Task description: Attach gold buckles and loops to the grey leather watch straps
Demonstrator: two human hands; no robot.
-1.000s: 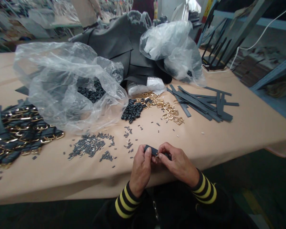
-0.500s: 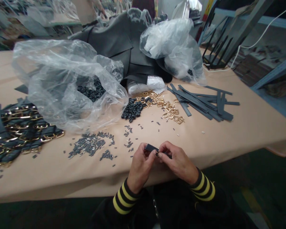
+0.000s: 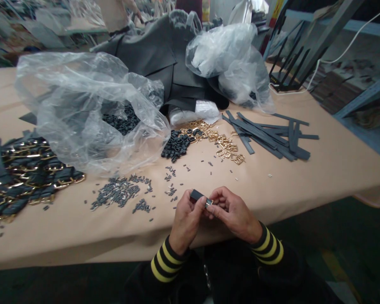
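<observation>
My left hand (image 3: 186, 216) pinches a dark grey strap (image 3: 196, 195) between thumb and fingers, above the table's front edge. A small gold buckle (image 3: 209, 203) sits at the strap's right end. My right hand (image 3: 236, 213) is closed on the buckle, its thumb at the right side; the fingertips underneath are hidden. Beyond my hands lie loose gold buckles (image 3: 224, 145) and a heap of black loops (image 3: 175, 145). Many short dark pieces (image 3: 118, 192) are scattered to the left of my hands.
Dark flat strips (image 3: 266, 137) lie at the right. Strap pieces with gold buckles (image 3: 34, 169) are piled at the far left. A clear plastic bag (image 3: 69, 114) holds black loops. Further back are dark sheet material (image 3: 145, 55), another plastic bag (image 3: 240, 55) and a router (image 3: 283, 80).
The strap and buckle have turned in my hands, so the gold frame shows more plainly. My right fingers have shifted slightly at the buckle; my left hand still grips the strap.
</observation>
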